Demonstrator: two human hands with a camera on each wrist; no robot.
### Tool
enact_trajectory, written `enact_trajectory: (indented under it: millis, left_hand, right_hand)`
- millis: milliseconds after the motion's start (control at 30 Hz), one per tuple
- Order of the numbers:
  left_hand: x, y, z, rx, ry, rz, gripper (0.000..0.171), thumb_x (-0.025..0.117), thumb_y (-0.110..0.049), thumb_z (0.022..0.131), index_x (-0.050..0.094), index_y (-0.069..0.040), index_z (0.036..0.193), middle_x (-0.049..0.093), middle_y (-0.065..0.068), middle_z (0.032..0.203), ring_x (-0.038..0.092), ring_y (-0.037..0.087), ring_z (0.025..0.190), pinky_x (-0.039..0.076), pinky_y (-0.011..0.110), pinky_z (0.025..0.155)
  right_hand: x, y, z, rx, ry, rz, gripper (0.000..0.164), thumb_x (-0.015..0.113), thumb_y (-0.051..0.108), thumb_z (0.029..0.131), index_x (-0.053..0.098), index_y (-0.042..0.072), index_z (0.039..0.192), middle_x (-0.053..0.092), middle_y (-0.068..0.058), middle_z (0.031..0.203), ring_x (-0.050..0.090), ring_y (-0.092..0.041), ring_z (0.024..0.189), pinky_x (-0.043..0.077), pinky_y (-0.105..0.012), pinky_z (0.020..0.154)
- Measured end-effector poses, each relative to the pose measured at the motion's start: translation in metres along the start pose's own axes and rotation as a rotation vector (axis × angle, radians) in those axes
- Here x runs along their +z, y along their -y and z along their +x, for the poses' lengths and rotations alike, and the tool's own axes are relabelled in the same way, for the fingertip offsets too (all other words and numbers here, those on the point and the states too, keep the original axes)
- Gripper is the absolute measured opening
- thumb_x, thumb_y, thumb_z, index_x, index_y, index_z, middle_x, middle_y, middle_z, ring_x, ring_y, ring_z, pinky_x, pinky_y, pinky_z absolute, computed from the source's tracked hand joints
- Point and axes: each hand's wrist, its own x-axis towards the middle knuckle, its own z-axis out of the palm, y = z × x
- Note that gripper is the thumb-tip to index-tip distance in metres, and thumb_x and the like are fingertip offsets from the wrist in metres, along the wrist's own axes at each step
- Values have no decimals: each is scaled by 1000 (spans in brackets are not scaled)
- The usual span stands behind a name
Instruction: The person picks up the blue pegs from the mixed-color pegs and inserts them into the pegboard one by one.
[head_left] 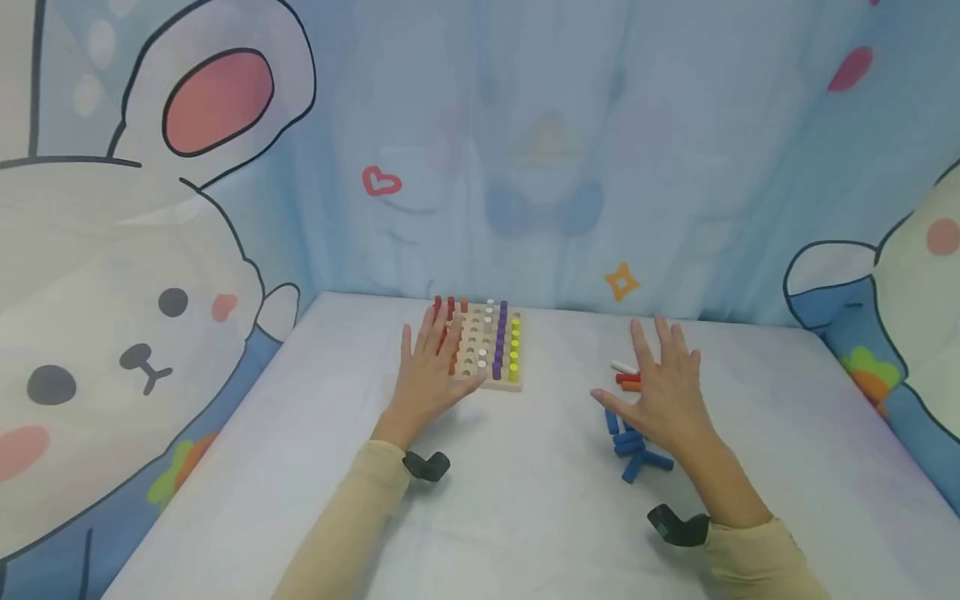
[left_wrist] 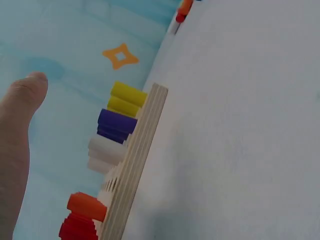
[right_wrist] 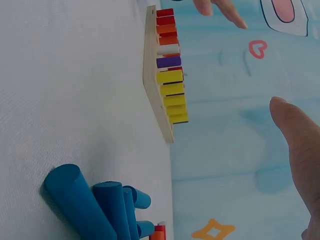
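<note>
In the head view my left hand (head_left: 429, 375) hovers with spread fingers over the left part of a wooden pegboard (head_left: 510, 386), hiding some of it. Rows of red, orange, white, purple pegs (head_left: 500, 342) and yellow pegs (head_left: 514, 350) stand upright in its holes. Farther right, my right hand (head_left: 667, 392) is spread above a loose pile of blue pegs (head_left: 630, 446), partly covering it. Both hands hold nothing. The left wrist view shows the board's edge (left_wrist: 135, 165) beside my thumb (left_wrist: 20, 115); in the right wrist view blue pegs (right_wrist: 80, 202) lie below my right thumb (right_wrist: 300, 145).
Beyond the blue pile lie a white peg (head_left: 622, 367), a red peg (head_left: 627, 378) and an orange peg (head_left: 631, 387). A white cloth covers the table (head_left: 555, 500). Behind it hangs a blue printed curtain (head_left: 540, 150). Dark camera mounts (head_left: 426, 466) sit at both wrists.
</note>
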Motion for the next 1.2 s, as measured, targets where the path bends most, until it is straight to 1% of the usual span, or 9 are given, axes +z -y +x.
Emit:
enact_trajectory:
  millis: [200, 300, 433, 533, 667, 800, 967, 1100, 1200]
  left_hand:
    - [9, 19, -6, 0, -46, -49, 106, 62, -63, 79, 1, -20, 154, 0, 1, 162, -1, 22, 149, 2, 59, 118]
    - [16, 29, -8, -31, -39, -72, 109, 63, -64, 78, -2, -20, 154, -3, 0, 162, -4, 20, 149, 0, 56, 119]
    - [24, 40, -12, -77, -43, -124, 115, 67, -62, 74, -3, -18, 154, -1, 2, 162, -5, 20, 149, -1, 57, 119]
    - [27, 47, -15, -96, -68, -168, 119, 71, -60, 72, -3, -16, 154, 1, 6, 162, -2, 23, 149, -1, 59, 118]
    - [31, 54, -16, -107, -75, -201, 123, 72, -62, 70, -9, -18, 153, -1, 6, 162, -1, 25, 149, -2, 60, 117]
    - [31, 58, -15, -111, -22, -225, 126, 71, -65, 70, -13, -21, 152, -8, 3, 162, -4, 23, 149, -4, 59, 117]
    - [32, 67, -11, -112, 75, -236, 130, 70, -68, 68, -11, -14, 152, -7, 7, 162, -4, 26, 149, -3, 60, 117]
    - [36, 77, -8, -152, 158, -265, 132, 71, -69, 67, -12, -11, 152, -9, 8, 161, -6, 25, 149, -5, 58, 118]
    - [37, 83, -4, -191, 185, -310, 132, 72, -67, 67, -14, -11, 151, -10, 7, 161, -6, 25, 149, -9, 55, 118]
  right_hand:
    - [-3, -3, 0, 9, 7, 18, 115, 72, 55, 73, 0, 16, 154, 0, -22, 158, 2, -46, 144, 9, -75, 106]
    - [-5, -5, 1, 24, 17, 28, 116, 72, 54, 73, -1, 16, 154, -1, -21, 158, 2, -46, 144, 8, -73, 108]
    - [-5, -6, 2, 52, 35, 45, 116, 73, 54, 73, -3, 17, 154, -2, -19, 158, 4, -45, 144, 7, -70, 111]
    - [-5, -8, 2, 72, 44, 53, 116, 72, 53, 74, -4, 18, 154, -1, -20, 158, 8, -46, 142, 13, -70, 110]
    - [-5, -10, 1, 88, 52, 51, 115, 71, 54, 75, -3, 17, 154, 3, -22, 157, 14, -47, 139, 23, -71, 105]
    - [-6, -12, 3, 113, 70, 46, 114, 70, 55, 76, -5, 17, 154, 6, -24, 155, 19, -50, 136, 31, -73, 98]
    - [-6, -19, 4, 141, 85, 57, 113, 69, 55, 78, -6, 17, 153, 9, -27, 154, 23, -52, 133, 35, -73, 93]
    - [-7, -23, 7, 141, 83, 68, 112, 67, 57, 78, -5, 17, 154, 12, -28, 152, 25, -53, 131, 36, -73, 91]
    - [-8, -24, 11, 156, 86, 74, 111, 65, 59, 79, -4, 17, 154, 13, -29, 152, 25, -54, 130, 36, -73, 91]
